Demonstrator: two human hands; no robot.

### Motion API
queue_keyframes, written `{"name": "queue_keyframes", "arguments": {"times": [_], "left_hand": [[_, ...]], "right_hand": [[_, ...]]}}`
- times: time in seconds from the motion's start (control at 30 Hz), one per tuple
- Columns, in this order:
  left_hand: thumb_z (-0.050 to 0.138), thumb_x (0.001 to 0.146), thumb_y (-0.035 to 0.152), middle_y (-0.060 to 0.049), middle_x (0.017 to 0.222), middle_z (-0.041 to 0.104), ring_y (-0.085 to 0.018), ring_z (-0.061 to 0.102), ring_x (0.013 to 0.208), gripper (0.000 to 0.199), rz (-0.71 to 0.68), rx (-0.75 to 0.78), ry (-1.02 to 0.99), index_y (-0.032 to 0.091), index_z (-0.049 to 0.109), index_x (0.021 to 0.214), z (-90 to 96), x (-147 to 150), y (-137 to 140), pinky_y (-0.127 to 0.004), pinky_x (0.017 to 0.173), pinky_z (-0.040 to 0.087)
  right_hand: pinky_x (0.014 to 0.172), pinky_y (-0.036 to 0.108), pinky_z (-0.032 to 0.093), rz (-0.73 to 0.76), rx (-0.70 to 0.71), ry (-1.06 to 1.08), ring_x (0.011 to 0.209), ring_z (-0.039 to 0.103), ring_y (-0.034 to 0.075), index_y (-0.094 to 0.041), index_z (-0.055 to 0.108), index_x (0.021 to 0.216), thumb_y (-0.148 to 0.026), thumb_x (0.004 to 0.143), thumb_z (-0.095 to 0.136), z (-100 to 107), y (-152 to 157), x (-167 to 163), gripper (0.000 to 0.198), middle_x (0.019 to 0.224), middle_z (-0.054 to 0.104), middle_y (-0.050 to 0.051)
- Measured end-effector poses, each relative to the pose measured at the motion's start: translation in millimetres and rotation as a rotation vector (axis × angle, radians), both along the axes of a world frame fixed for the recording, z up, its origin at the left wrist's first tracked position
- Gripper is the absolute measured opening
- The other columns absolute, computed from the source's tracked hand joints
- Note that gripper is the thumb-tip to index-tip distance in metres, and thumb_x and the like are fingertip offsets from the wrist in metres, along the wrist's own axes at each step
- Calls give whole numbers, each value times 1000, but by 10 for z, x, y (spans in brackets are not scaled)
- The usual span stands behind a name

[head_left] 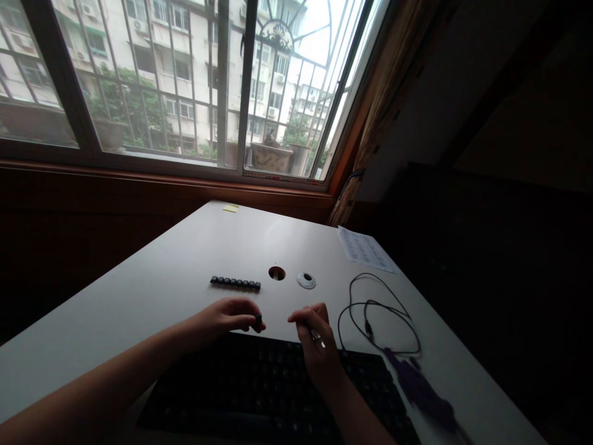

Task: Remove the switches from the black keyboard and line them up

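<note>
My left hand (pixel 238 314) is closed in a pinch on a small black keycap (pixel 258 319), just above the top edge of a black keyboard (pixel 241 386). My right hand (pixel 319 340) hovers over the keyboard, its fingers curled and the index finger pointing left. A shiny metal bit shows between its fingers, but I cannot make out what it belongs to. Behind my left hand, several black keycaps (pixel 235 283) lie in a neat row on the white table (pixel 152 296). My forearms hide part of the keyboard.
A round hole (pixel 277 273) and its grey cover (pixel 306 280) are behind my hands. A coiled black cable (pixel 370 303) and a purple soft object (pixel 424 392) lie at the right. Printed paper (pixel 365 248) and yellow sticky notes (pixel 230 209) rest near the window.
</note>
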State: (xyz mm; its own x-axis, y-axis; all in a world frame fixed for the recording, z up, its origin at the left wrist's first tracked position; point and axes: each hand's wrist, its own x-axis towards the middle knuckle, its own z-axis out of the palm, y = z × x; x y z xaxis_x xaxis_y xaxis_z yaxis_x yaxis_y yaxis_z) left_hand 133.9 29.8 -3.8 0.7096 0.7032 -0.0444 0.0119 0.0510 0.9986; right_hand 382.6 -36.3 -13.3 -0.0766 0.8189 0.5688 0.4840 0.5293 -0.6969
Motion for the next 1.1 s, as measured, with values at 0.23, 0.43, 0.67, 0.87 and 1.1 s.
{"name": "queue_keyframes", "arguments": {"times": [0.23, 0.43, 0.67, 0.87, 1.1], "left_hand": [[68, 87, 37, -6, 107, 71, -24, 63, 105, 26, -36, 122, 61, 17, 71, 104, 92, -9, -10, -39, 97, 44], [67, 88, 39, -6, 106, 71, -23, 64, 101, 28, -89, 156, 90, 18, 71, 107, 51, -4, 4, -35, 92, 46], [69, 86, 40, -5, 101, 71, -22, 63, 96, 29, -129, 222, 137, 18, 71, 104, -46, 14, 1, -30, 86, 48], [69, 86, 39, -5, 98, 71, -22, 63, 93, 29, -121, 215, 126, 17, 71, 104, -29, 17, -18, -29, 83, 48], [70, 86, 40, -4, 97, 71, -21, 63, 92, 28, -96, 222, 110, 18, 72, 102, -17, 36, -24, -28, 83, 48]], "right_hand": [[70, 33, 46, 125, 144, -214, 77, 53, 19, -24, 64, 116, -13, 97, 45, -12, 21, -57, 29, 81, 62, 4], [66, 31, 46, 157, 178, -368, 74, 54, 19, -26, 59, 125, -20, 94, 58, -49, 12, -88, 31, 80, 63, 4], [61, 30, 44, 167, 291, -500, 68, 53, 19, -23, 66, 111, -15, 93, 55, 21, -29, -151, 23, 72, 60, 3], [64, 32, 47, 153, 291, -530, 69, 56, 20, -21, 66, 107, -12, 90, 55, -3, -27, -179, 22, 74, 63, 5], [64, 31, 48, 141, 266, -485, 71, 58, 20, -23, 65, 109, -13, 90, 56, -19, -29, -168, 23, 78, 65, 5]]}}
